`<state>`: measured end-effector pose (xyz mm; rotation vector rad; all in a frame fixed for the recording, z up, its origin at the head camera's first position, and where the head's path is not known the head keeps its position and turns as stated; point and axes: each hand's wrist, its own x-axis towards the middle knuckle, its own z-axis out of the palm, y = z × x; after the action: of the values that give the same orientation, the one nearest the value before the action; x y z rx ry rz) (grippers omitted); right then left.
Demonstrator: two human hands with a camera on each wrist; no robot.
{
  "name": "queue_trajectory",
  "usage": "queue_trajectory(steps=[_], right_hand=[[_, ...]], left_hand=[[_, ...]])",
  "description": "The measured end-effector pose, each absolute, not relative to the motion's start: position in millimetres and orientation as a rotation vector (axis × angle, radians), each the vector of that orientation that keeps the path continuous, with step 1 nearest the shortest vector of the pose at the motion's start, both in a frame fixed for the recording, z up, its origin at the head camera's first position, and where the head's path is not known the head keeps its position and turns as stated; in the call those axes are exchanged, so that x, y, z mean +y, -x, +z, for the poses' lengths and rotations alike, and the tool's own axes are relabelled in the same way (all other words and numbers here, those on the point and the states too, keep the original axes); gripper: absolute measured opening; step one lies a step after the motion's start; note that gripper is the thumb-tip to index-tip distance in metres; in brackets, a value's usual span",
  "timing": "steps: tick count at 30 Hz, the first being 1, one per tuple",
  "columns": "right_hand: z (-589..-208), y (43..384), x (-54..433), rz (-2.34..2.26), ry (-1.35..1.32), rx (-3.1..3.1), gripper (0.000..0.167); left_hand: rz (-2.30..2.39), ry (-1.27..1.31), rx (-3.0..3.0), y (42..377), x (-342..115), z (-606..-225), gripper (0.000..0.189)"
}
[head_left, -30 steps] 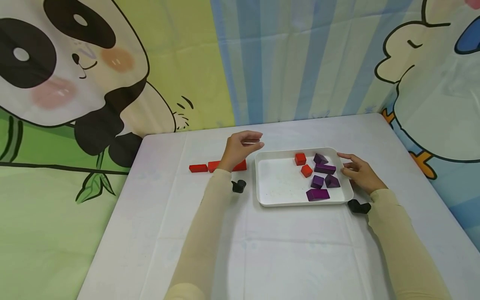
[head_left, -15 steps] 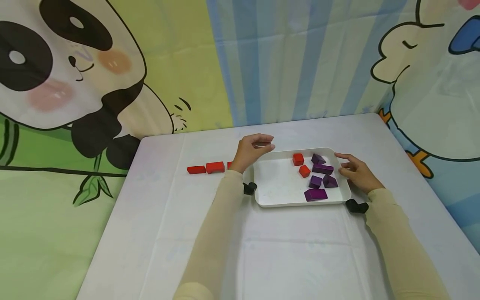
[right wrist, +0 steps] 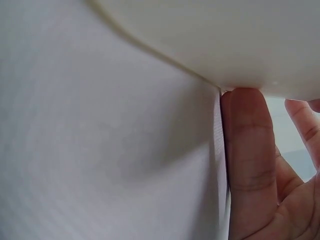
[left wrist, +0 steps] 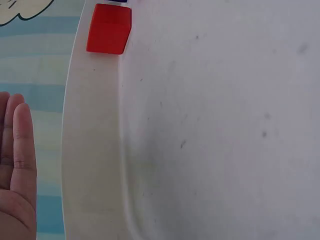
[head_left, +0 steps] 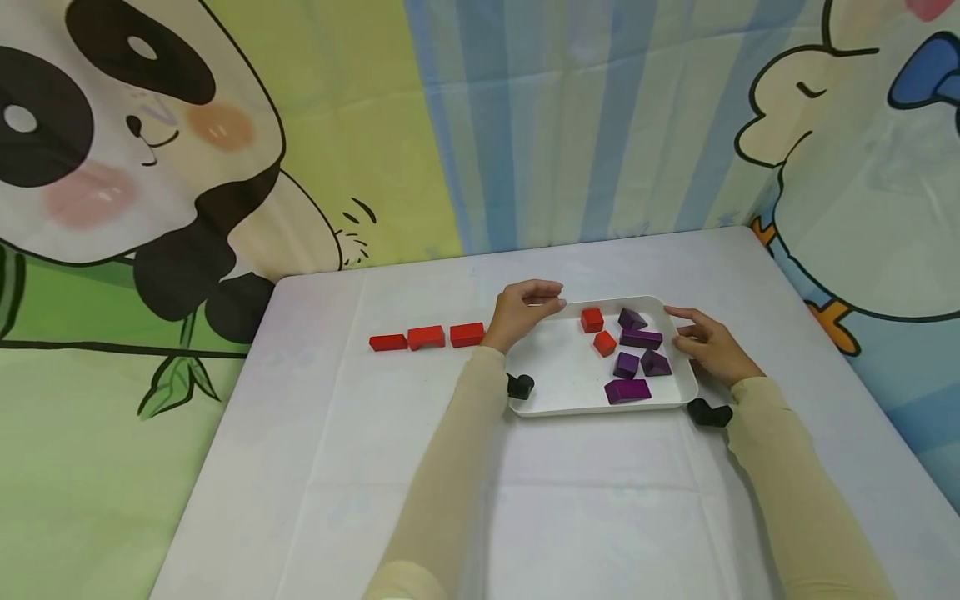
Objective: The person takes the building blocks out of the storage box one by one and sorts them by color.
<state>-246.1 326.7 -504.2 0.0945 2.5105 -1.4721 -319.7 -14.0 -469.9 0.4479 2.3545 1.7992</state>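
Note:
My left hand (head_left: 519, 310) hovers over the left end of a white tray (head_left: 558, 367), holding nothing. In the left wrist view its extended fingers (left wrist: 24, 145) lie beside the tray's edge, apart from a red block (left wrist: 107, 30). At the tray's right end, my right hand (head_left: 712, 346) touches the side; the right wrist view has straight fingers (right wrist: 250, 140) against the outer wall. Inside the tray are two red cubes (head_left: 592, 320) and several purple blocks, among them a long bar (head_left: 641, 339), a cube (head_left: 626, 365) and a triangular block (head_left: 656, 363).
Left of the tray, a flat red block (head_left: 388, 342), a red arch block (head_left: 426, 337) and another red block (head_left: 467, 335) form a row on the white table (head_left: 375, 433). A cartoon-printed cloth (head_left: 517, 125) hangs behind. Black wrist pieces (head_left: 708, 413) sit by both hands.
My left hand has moved right, from above the red row to over the tray's left end, uncovering the row's right block. My right hand stays at the tray's right side.

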Motion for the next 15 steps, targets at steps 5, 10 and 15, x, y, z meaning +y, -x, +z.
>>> queue_trajectory(steps=[5,10,15], right_hand=[[-504,245,325,-1.47,-0.094,2.514,0.065],[-503,244,324,-1.468,-0.1,2.516,0.066],[-503,245,326,-1.471,-0.096,2.515,0.066]], left_hand=[[1.779,-0.364,2.345,322,-1,-481,0.035],[1.715,-0.25,2.331,322,11,-490,0.035],[1.667,-0.195,2.326,320,21,-491,0.031]])
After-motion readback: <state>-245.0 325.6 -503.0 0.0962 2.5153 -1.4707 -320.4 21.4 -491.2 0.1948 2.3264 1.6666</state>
